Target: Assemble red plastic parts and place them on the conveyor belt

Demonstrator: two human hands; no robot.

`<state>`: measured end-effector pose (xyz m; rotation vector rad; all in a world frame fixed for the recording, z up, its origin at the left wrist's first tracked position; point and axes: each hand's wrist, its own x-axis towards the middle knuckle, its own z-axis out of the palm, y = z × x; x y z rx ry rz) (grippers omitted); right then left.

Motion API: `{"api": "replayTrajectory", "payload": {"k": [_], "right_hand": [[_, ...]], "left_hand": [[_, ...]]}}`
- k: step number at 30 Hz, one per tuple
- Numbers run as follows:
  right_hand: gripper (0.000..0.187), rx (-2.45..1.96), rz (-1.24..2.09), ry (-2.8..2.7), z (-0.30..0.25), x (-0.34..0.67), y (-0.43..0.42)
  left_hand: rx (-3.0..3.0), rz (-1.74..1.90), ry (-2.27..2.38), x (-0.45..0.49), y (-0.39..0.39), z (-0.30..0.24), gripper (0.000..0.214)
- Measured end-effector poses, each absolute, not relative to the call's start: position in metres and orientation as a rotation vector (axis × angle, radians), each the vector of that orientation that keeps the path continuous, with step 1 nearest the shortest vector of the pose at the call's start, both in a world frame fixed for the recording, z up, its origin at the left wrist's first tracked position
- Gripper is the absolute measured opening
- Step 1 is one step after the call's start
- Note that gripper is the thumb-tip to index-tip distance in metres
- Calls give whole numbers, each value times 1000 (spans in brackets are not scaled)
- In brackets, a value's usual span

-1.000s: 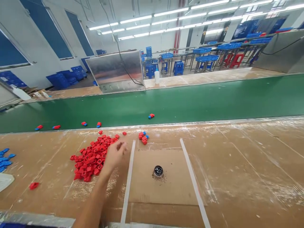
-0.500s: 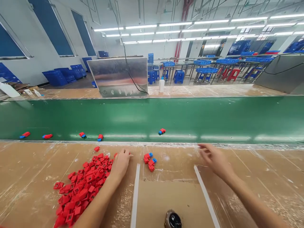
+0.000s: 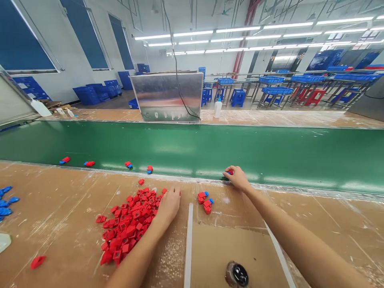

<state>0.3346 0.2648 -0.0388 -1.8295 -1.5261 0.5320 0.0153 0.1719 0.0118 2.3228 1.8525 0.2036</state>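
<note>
My right hand reaches over the near edge of the green belt, its fingers closed around a small red-and-blue plastic piece. At the right side of a heap of red plastic pieces, my left hand is curled with its fingers together; a bit of red shows at its fingertips, mostly hidden by the hand. Between the two hands, a couple of joined red-and-blue pieces lie on the brown tabletop.
The green conveyor belt carries several red-and-blue pieces at left. Blue pieces and a lone red piece lie far left. A small round pot of dark stuff stands on taped cardboard. A white bottle stands beyond the belt.
My right hand has moved left and forward onto the belt and closed on a red-and-blue piece. The view has turned left; my left hand stays beside the red heap.
</note>
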Motion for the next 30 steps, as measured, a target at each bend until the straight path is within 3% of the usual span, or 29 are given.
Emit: {"api": "replayTrajectory", "payload": {"k": [8,15,21,30], "right_hand": [[45,-1631,735,-1335,-35,380,80],[62,-1506,1087,-1058,-35,410,-49],[49,-1453,1283,-1037,-23,409,-82],[39,-1459,1220,-1376,11,378,-75]], "left_hand": [[2125,685,1701,22,133,20,25],[1815,913,1401,38,42,14,25],[1212,1136,1305,92,-33,-16,24],[1351,1007,1211,106,-67,-27,24]]}}
